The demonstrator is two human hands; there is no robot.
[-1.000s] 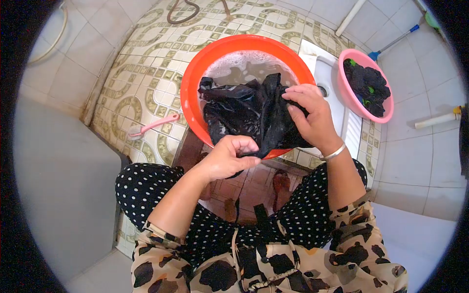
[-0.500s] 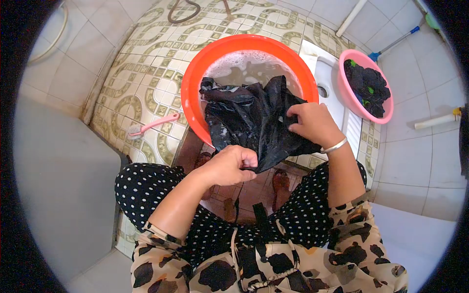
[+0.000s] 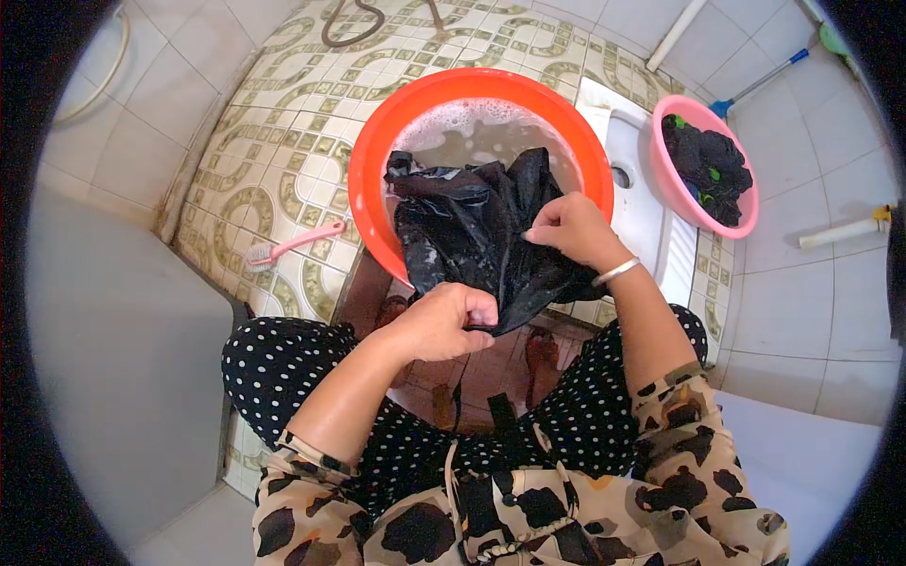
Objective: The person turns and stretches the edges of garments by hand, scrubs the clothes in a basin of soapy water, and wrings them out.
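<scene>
A wet black cloth garment point(image 3: 472, 222) hangs over the near rim of an orange-red basin point(image 3: 373, 123), partly inside it. Cloudy, sudsy water point(image 3: 481, 132) fills the basin behind the cloth. At the near edge of the garment, my left hand point(image 3: 444, 321) is closed on the fabric. My right hand point(image 3: 576, 231), with a silver bangle on its wrist, pinches the cloth near the basin's right side. Exactly how much fabric sits between the right fingertips is hard to see.
A pink brush point(image 3: 297, 245) lies on the patterned tile floor at the left. On the right, a pink basin point(image 3: 670, 184) of dark clothes stands by a white squat toilet point(image 3: 623, 132). A grey panel point(image 3: 132, 368) borders the left side. A hose point(image 3: 354, 42) lies at the back.
My right hand has moved left over the cloth, toward the garment's middle. My left hand keeps its place and its grip on the near edge.
</scene>
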